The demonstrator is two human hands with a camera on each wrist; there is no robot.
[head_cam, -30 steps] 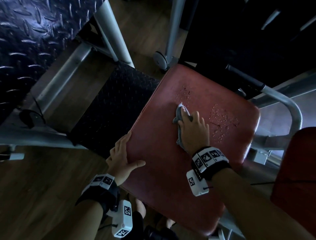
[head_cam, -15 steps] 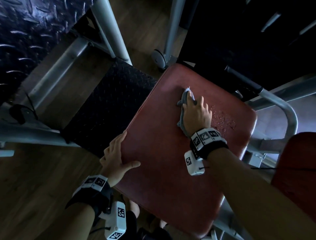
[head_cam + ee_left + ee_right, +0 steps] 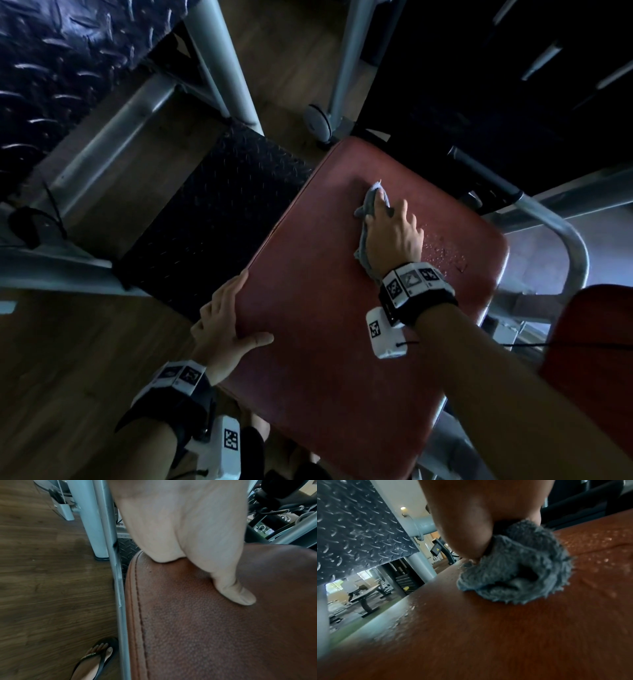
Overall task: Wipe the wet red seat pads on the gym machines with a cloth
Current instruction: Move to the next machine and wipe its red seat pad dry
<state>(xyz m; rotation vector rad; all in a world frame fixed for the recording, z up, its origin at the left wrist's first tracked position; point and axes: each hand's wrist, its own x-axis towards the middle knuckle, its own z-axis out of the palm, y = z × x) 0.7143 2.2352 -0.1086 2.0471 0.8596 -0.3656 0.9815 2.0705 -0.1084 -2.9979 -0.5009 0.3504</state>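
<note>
**A:** And the right hand (image 3: pixel 394 233) has carried the fluffy grey microfibre cloth (image 3: pixel 368 209) further up the padded red leather seat (image 3: pixel 325 342). A second ago it sat mid-pad; now it's close to the far edge!

**B:** The patch of water droplets it was heading for a second ago, ahead of the grip, is gone from sight. The pad looks dull and dry behind the wrist.

**A:** What's the grip doing?

**B:** The palm presses down on the bunched cloth, fingers spread over it. The right wrist view shows the cloth (image 3: pixel 518 566) squashed flat on the seat under the heel of the hand (image 3: pixel 479 513). Whether any finger hooks into the fabric, nobody can tell.

**A:** Not finished, though!

**B:** No. A cluster of beaded water drops (image 3: pixel 442 250) still sits just to the right of the grip, towards the bent grey steel handle tube (image 3: pixel 561 246). That looks like the next sweep.

**A:** And the left hand (image 3: pixel 222 325)?

**B:** It hasn't budged. It grasps the near left edge of the seat, thumb (image 3: pixel 236 592) flat on top, fingers over the stitched side, well behind the working grip.
</note>
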